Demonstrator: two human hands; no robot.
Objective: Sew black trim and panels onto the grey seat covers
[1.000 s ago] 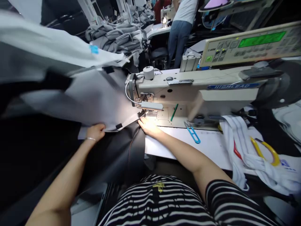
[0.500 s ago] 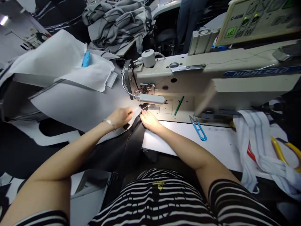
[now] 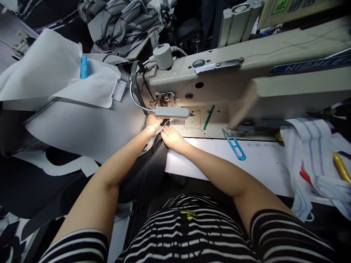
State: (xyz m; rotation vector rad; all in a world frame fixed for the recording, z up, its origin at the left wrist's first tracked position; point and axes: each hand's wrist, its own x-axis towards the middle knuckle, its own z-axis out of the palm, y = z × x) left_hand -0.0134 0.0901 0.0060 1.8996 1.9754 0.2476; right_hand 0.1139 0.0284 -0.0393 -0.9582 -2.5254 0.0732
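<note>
My left hand [image 3: 154, 121] is at the needle end of the sewing machine [image 3: 208, 87]. Its fingers are closed on the edge of the grey fabric [image 3: 109, 128], with the tips partly hidden under the machine's lamp [image 3: 172, 112]. My right hand [image 3: 173, 140] lies flat, fingers stretched out, on the edge of the black fabric [image 3: 153, 160] just in front of the presser foot. A reddish stitch line runs down this black piece, which hangs over the table edge toward my lap.
Blue thread snips [image 3: 235, 146] and a green stick [image 3: 208, 117] lie right of my hands. Striped white elastic [image 3: 309, 153] and a yellow-handled tool [image 3: 341, 166] are at far right. A blue clip [image 3: 83, 67] sits on fabric at left. Grey fabric [image 3: 123, 25] is piled behind.
My left hand has moved right and forward along the fabric, up to the lamp and needle area. My right hand stays at the fabric edge. The camera view has shifted a little.
</note>
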